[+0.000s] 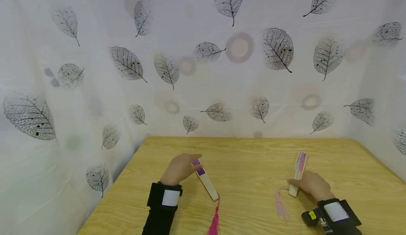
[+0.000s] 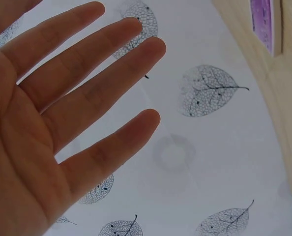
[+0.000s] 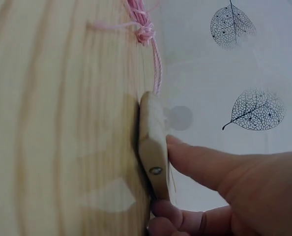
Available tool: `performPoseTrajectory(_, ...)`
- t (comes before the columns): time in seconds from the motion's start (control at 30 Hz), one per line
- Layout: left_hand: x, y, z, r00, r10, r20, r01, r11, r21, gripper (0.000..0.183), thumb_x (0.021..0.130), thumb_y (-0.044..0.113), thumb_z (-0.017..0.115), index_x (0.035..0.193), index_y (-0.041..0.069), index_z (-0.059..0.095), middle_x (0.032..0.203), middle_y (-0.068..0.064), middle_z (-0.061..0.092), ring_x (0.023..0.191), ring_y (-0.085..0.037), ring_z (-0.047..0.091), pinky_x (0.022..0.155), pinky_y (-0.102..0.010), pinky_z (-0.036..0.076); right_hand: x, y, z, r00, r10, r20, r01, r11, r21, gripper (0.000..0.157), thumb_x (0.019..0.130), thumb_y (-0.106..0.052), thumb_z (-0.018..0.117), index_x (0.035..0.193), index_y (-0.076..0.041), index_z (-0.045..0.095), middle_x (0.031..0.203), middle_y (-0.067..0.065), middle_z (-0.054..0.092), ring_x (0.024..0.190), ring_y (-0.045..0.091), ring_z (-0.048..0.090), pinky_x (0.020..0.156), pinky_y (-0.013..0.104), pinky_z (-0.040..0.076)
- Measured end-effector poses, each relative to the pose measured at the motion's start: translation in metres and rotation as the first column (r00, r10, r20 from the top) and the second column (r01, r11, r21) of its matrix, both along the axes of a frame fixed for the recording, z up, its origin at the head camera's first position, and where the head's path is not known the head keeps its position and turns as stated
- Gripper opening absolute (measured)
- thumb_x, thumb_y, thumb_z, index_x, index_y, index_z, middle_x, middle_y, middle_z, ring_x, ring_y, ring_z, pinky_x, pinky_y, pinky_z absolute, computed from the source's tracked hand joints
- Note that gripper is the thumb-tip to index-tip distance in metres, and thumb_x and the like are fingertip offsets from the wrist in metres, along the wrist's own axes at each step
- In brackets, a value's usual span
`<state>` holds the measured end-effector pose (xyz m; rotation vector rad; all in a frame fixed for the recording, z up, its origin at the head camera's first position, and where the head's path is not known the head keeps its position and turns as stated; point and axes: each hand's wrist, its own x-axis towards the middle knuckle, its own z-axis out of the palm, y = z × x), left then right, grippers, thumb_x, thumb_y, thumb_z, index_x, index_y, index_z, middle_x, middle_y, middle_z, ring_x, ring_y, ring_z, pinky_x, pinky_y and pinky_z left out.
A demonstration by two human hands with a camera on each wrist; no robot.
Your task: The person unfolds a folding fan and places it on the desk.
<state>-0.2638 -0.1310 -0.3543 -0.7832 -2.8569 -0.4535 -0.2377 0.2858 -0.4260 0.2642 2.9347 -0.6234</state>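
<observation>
A closed folding fan with a purple end (image 1: 208, 182) and a dark pink tassel (image 1: 214, 221) lies slanted on the table. My left hand (image 1: 181, 169) is at its purple end, thumb and forefinger spread around that tip in the head view. In the left wrist view the fingers (image 2: 99, 101) are straight and apart, with the purple fan end (image 2: 265, 23) off to the upper right. On the right, my right hand (image 1: 314, 184) pinches a second closed fan (image 1: 299, 166), pink and pale blue, near its riveted end (image 3: 154, 142). From that end hangs a light pink tassel (image 1: 281, 204).
The wooden table (image 1: 250, 171) has its far edge against a white curtain (image 1: 203, 83) printed with dark leaf shapes. That curtain also comes down along the left and right sides. Black bands with cameras sit on both wrists.
</observation>
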Motion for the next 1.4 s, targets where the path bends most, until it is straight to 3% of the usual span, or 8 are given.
performPoseTrajectory(0.33, 0.003, 0.022, -0.007, 0.993, 0.048, -0.103, -0.051, 0.998, -0.032, 0.039, 0.083, 0.036, 0.057, 0.114, 0.014, 0.062, 0.095, -0.004, 0.070, 0.091, -0.021, 0.060, 0.094, -0.063, 0.032, 0.001, 0.004, 0.004, 0.998, 0.037, -0.045, -0.041, 0.994, -0.102, 0.045, 0.080, -0.044, 0.052, 0.049, -0.012, 0.045, 0.047, -0.003, 0.042, 0.045, 0.012, 0.037, 0.044, 0.023, 0.028)
performPoseTrajectory(0.53, 0.005, 0.051, -0.015, 0.990, -0.040, -0.132, 0.047, 0.998, 0.050, 0.037, 0.085, 0.037, 0.054, 0.109, 0.012, 0.065, 0.094, -0.004, 0.070, 0.083, -0.017, 0.061, 0.084, -0.042, 0.046, 0.004, -0.003, 0.029, 0.989, 0.093, -0.117, -0.121, 0.957, -0.264, 0.045, 0.084, -0.040, 0.051, 0.053, -0.009, 0.053, 0.048, -0.001, 0.049, 0.046, 0.014, 0.044, 0.047, 0.026, 0.035)
performPoseTrajectory(0.67, 0.010, 0.074, -0.018, 0.990, -0.138, -0.023, 0.139, 0.967, 0.215, 0.042, 0.088, 0.041, 0.047, 0.113, 0.010, 0.062, 0.106, -0.007, 0.067, 0.091, -0.015, 0.060, 0.077, -0.031, 0.052, 0.020, -0.031, 0.060, 0.951, 0.124, -0.282, -0.186, 0.961, -0.206, 0.039, 0.083, -0.041, 0.054, 0.057, -0.012, 0.051, 0.051, -0.003, 0.048, 0.049, 0.015, 0.044, 0.048, 0.027, 0.035)
performPoseTrajectory(0.83, 0.019, 0.110, -0.007, 0.954, -0.249, 0.168, 0.126, 0.839, 0.529, 0.048, 0.090, 0.047, 0.039, 0.117, 0.013, 0.060, 0.109, -0.005, 0.065, 0.095, -0.011, 0.058, 0.084, -0.034, 0.050, 0.043, -0.089, 0.095, 0.819, 0.156, -0.552, -0.190, 0.982, -0.006, 0.031, 0.075, -0.033, 0.062, 0.056, -0.015, 0.045, 0.048, -0.005, 0.037, 0.044, 0.011, 0.033, 0.043, 0.026, 0.029)
performPoseTrajectory(1.03, 0.026, 0.138, 0.013, 0.913, -0.340, 0.228, -0.021, 0.517, 0.856, 0.034, 0.086, 0.032, 0.054, 0.106, 0.006, 0.065, 0.098, -0.013, 0.068, 0.080, -0.011, 0.062, 0.085, -0.034, 0.050, 0.053, -0.137, 0.105, 0.733, 0.188, -0.654, -0.124, 0.982, 0.143, 0.029, 0.071, -0.033, 0.063, 0.057, -0.016, 0.045, 0.046, -0.005, 0.037, 0.039, 0.010, 0.031, 0.033, 0.025, 0.027)
performPoseTrajectory(1.17, 0.033, 0.134, 0.026, 0.934, -0.312, 0.176, -0.007, 0.476, 0.880, 0.026, 0.084, 0.017, 0.057, 0.100, -0.002, 0.065, 0.092, -0.021, 0.067, 0.075, -0.012, 0.062, 0.077, -0.030, 0.053, 0.050, -0.144, 0.102, 0.690, 0.213, -0.692, -0.132, 0.977, 0.169, 0.031, 0.073, -0.036, 0.064, 0.059, -0.014, 0.048, 0.046, -0.005, 0.038, 0.038, 0.009, 0.030, 0.032, 0.024, 0.027)
performPoseTrajectory(1.27, 0.035, 0.128, 0.029, 0.931, -0.322, 0.173, 0.002, 0.478, 0.879, 0.025, 0.085, 0.013, 0.055, 0.099, -0.006, 0.064, 0.092, -0.024, 0.066, 0.076, -0.014, 0.062, 0.077, -0.030, 0.053, 0.046, -0.140, 0.099, 0.717, 0.209, -0.666, -0.218, 0.973, 0.071, 0.028, 0.076, -0.039, 0.064, 0.071, -0.012, 0.058, 0.056, -0.004, 0.053, 0.045, 0.007, 0.043, 0.038, 0.026, 0.039)
performPoseTrajectory(1.4, 0.027, 0.125, 0.020, 0.905, -0.376, 0.199, -0.024, 0.422, 0.906, 0.029, 0.087, 0.015, 0.054, 0.105, -0.005, 0.063, 0.098, -0.025, 0.064, 0.082, -0.017, 0.063, 0.086, -0.036, 0.050, 0.041, -0.135, 0.100, 0.823, 0.153, -0.547, -0.321, 0.920, -0.226, 0.040, 0.078, -0.039, 0.063, 0.101, -0.007, 0.063, 0.082, 0.007, 0.068, 0.070, 0.013, 0.061, 0.059, 0.034, 0.054)
